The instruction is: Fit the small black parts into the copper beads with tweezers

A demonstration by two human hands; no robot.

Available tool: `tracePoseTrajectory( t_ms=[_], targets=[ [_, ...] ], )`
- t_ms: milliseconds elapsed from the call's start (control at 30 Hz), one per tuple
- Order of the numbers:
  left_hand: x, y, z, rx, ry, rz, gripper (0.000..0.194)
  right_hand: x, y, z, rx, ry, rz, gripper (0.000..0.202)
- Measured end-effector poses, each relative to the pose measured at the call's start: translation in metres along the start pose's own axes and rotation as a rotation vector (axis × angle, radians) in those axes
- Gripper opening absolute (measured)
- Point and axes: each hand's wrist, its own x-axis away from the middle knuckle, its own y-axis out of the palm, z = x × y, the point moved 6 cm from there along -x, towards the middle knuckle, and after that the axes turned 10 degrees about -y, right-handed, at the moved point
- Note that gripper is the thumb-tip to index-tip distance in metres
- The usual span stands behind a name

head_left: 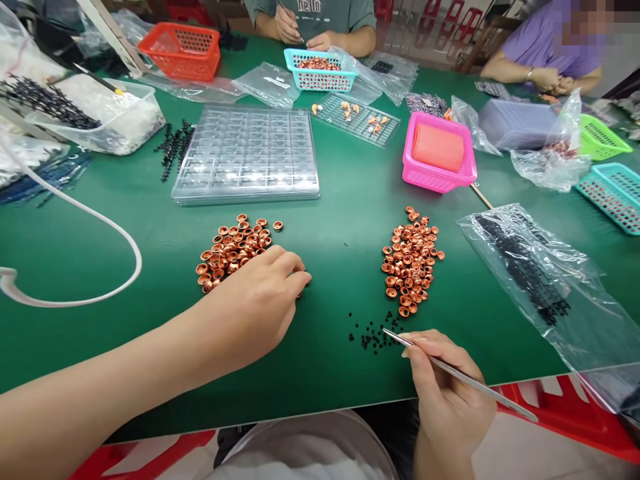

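My left hand (265, 293) reaches across the right edge of a pile of small copper-coloured cups (233, 247). Its thumb and forefinger are pinched on one copper-coloured cup (300, 294), mostly hidden behind the fingers. Metal tweezers (465, 379) are gripped in my right hand (450, 387), pen-fashion. Their tips point left into a scatter of tiny black pieces (373, 337); whether they hold one is too small to tell. Just beyond lies a second pile of copper-coloured cups (411, 263).
Stacked clear compartment trays (250, 153) lie behind the left pile. Farther right stands a pink basket (440, 180) near a plastic bag of black parts (530, 267). A white cable (125, 233) curves at left. Two people sit opposite, near a blue basket (325, 81).
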Motion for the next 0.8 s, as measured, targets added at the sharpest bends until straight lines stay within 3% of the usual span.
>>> tracePoseTrajectory(
  t_ms=[133, 300, 433, 567, 800],
  targets=[
    [-0.019, 0.002, 0.029, 0.121, 0.07, 0.012, 0.022, 0.001, 0.0, 0.005, -0.004, -0.009, 0.005, 0.024],
    [-0.058, 0.029, 0.064, 0.3, 0.185, -0.058, 0.014, 0.001, -0.004, 0.006, -0.021, -0.026, 0.031, 0.024],
    [-0.081, 0.049, 0.073, 0.322, 0.223, -0.066, 0.011, 0.004, -0.008, 0.007, -0.033, -0.033, 0.079, 0.023],
    [-0.087, 0.057, 0.076, 0.312, 0.236, -0.051, 0.014, 0.006, -0.008, 0.007, -0.03, -0.026, 0.091, 0.022],
    [-0.07, 0.042, 0.068, 0.339, 0.204, -0.025, 0.016, 0.005, -0.009, 0.009, -0.057, 0.025, 0.083, 0.02]
  ],
)
